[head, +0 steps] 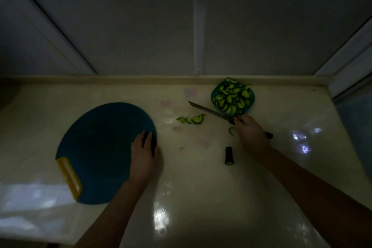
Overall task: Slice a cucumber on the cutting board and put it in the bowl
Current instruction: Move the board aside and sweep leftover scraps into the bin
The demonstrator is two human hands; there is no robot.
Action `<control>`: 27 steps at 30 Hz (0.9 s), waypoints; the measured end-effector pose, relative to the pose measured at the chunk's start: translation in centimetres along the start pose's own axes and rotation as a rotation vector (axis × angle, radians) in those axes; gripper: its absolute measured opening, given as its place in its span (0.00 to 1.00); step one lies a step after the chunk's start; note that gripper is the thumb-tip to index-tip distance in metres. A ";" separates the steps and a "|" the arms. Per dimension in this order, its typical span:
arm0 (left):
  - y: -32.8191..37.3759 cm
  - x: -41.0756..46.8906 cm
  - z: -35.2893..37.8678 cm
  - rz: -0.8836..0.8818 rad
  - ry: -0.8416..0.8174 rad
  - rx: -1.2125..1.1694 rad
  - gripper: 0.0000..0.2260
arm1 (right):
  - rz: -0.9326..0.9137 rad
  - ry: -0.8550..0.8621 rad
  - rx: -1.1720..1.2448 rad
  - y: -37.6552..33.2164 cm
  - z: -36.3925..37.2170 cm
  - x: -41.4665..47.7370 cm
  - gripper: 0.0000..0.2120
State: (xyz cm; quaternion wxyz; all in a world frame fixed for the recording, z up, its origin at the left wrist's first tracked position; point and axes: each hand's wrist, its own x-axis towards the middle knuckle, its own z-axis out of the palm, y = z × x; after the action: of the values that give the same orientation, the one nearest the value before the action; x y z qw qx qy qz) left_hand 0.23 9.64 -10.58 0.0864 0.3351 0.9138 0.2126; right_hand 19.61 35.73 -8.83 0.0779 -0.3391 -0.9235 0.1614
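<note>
The right hand gripped the knife beside the bowl, probably to gather stray slices. Well left of the bowl, the left hand lay flat, steadying the cutting board.

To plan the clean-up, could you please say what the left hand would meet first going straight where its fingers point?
Probably nothing: beyond the cutting board the left hand would cross bare counter to the back ledge. The loose cucumber slices lie to its right.
</note>
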 end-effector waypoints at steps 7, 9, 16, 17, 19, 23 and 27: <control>-1.0 -1.1 -0.8 0.035 -0.050 0.046 0.21 | -0.291 -0.095 -0.023 -0.2 0.7 -1.3 0.16; -1.3 -1.6 -1.2 0.048 -0.070 0.055 0.22 | -0.352 -0.156 -0.086 0.1 0.4 -1.9 0.19; -1.8 -3.2 -2.0 0.061 -0.107 0.052 0.23 | -0.478 -0.213 -0.151 1.4 -0.6 -4.5 0.20; -1.8 -3.5 -2.0 0.062 -0.111 0.044 0.23 | -0.506 -0.198 -0.127 2.0 -0.3 -4.8 0.18; -1.8 -3.9 -2.1 0.065 -0.113 0.043 0.22 | -0.533 -0.200 -0.084 2.8 -0.3 -5.7 0.13; -1.7 -4.6 -2.0 0.072 -0.130 0.063 0.23 | -0.430 -0.124 -0.068 2.4 -0.2 -7.6 0.11; -2.0 -5.5 -2.5 0.067 -0.153 0.088 0.23 | -0.158 0.027 0.005 1.6 -1.1 -8.8 0.11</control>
State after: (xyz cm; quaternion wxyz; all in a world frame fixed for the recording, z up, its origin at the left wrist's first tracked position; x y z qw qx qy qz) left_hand 2.52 3.94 -9.17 0.1342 0.3841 0.9013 0.1489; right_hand 27.51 31.44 -8.68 0.1034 -0.2672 -0.9459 0.1525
